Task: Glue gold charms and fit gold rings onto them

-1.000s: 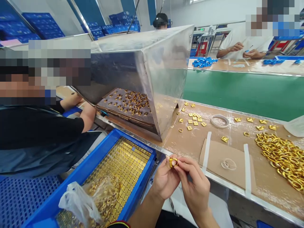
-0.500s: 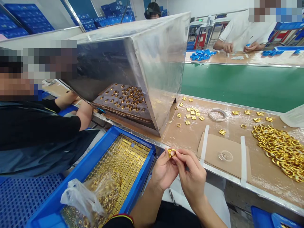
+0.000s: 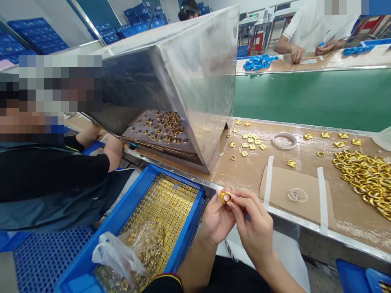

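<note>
A gold ring (image 3: 226,197) with a squarish front is pinched between my two hands, just in front of the bench edge. My left hand (image 3: 216,219) grips its left side with thumb and fingertips. On the other side, the thumb and fingers of my right hand (image 3: 253,221) close on the band. Beyond them, several square gold pieces (image 3: 252,147) lie scattered on the brown bench top (image 3: 238,179). A large heap of gold rings (image 3: 366,179) sits at the right.
A metal hood (image 3: 198,89) covers a tray of small gold pieces (image 3: 168,127). Below left, a blue crate (image 3: 200,203) holds gold grids and a plastic bag (image 3: 119,256). Taped cardboard (image 3: 281,183) and a tape roll (image 3: 284,140) lie on the bench. Co-workers sit left and across the green belt (image 3: 305,93).
The view has shifted slightly, so the bench and crate appear moved a little to the right. Both my hands keep hold of the ring in much the same pose.
</note>
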The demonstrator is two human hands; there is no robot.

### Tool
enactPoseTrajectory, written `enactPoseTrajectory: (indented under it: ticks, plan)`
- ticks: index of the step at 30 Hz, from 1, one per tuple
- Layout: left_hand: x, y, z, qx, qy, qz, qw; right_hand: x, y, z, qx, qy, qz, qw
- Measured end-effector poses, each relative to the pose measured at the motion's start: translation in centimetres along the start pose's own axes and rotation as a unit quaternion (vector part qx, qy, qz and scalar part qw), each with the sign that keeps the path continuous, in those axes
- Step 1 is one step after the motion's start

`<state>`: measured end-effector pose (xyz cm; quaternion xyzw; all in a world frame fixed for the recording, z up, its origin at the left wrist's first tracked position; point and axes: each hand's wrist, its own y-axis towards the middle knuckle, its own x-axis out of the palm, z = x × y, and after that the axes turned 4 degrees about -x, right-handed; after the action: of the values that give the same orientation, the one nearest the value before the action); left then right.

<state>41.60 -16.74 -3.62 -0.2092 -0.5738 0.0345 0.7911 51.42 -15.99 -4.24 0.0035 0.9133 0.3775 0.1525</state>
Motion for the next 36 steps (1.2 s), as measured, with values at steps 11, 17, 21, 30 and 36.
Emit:
enactPoseTrajectory:
  ticks: [11,17,21,30,36]
  plan:
    - [-0.5,0.0,0.0,0.157,0.193,-0.105,0.963,-0.7,-0.5,-0.8,0.105,0.117,-0.005,0.988]
    - [-0.5,0.0,-0.2,0.173,0.209,-0.127,0.954,-0.8,-0.7,-1.3,0.102,0.142,-0.016,0.985]
    - [-0.4,-0.3,-0.3,0.164,0.209,-0.110,0.958,-0.9,-0.3,-1.6,0.079,0.125,-0.017,0.989]
    - [-0.3,-0.1,-0.3,0.166,0.204,-0.108,0.959,-1.2,-0.4,-1.8,0.079,0.138,-0.017,0.987]
    - [-0.3,-0.2,-0.4,0.184,0.217,-0.123,0.951,-1.7,-0.1,-1.8,0.052,0.125,-0.024,0.991]
